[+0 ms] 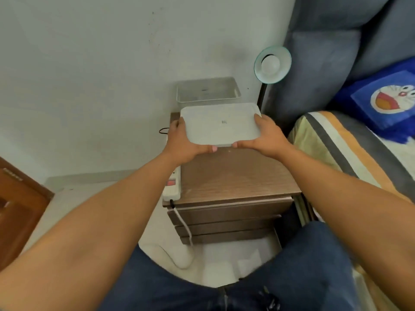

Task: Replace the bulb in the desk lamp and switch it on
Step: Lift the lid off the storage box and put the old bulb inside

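From the head camera, the left hand (184, 140) and right hand (267, 135) clamp the two short ends of a white lid (221, 124), held level above the far part of a wooden nightstand (233, 176). At twelve o'clock from the lid, a clear plastic box (207, 89) stands open against the wall. At one o'clock, the desk lamp (272, 63) tilts its glass shade toward the camera, a white bulb (270, 65) seated inside. A white power strip (172, 185) lies on the nightstand's left edge.

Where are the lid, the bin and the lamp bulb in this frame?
lid (221, 124): head view, middle of its flat top, held by both hands.
bin (207, 90): head view, its clear inner wall, behind the lid.
bulb (271, 65): head view, centre of the white globe inside the shade.
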